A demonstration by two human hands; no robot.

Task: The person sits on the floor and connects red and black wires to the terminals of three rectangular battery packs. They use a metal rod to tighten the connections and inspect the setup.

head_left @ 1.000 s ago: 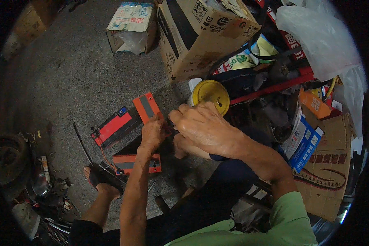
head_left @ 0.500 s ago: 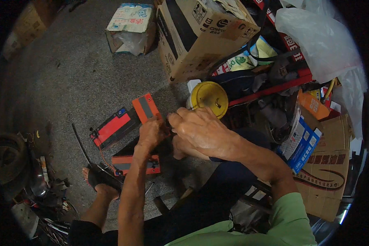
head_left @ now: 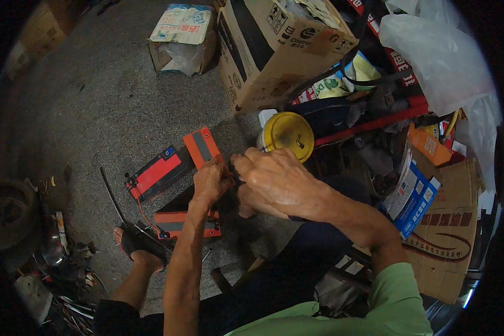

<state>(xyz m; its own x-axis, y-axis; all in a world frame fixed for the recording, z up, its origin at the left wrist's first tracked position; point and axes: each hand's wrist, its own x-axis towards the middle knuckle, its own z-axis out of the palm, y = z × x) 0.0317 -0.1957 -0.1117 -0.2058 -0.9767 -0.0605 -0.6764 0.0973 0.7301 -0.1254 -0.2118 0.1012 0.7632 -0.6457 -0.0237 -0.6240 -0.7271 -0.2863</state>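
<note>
We're looking straight down at both hands working close together over a concrete floor [head_left: 95,106]. The left hand [head_left: 211,182] is curling its fingers tight around the edge of a black-and-orange battery [head_left: 199,147], and the right hand [head_left: 274,179] is pressing in just beside it, fingers bent over the same spot. What the right hand is gripping we cannot tell; its own knuckles are hiding whatever sits between the two hands. The battery is lying on the floor directly ahead of the left hand, its orange end tilting away from us. A second battery with a red top [head_left: 154,175] is sitting just to its left, touching it, and a third orange-banded one [head_left: 179,223] is lying nearer to us under the left forearm. A yellow-lidded can [head_left: 288,133] is standing just beyond the right hand, with a big cardboard box [head_left: 274,50] behind it.
</note>
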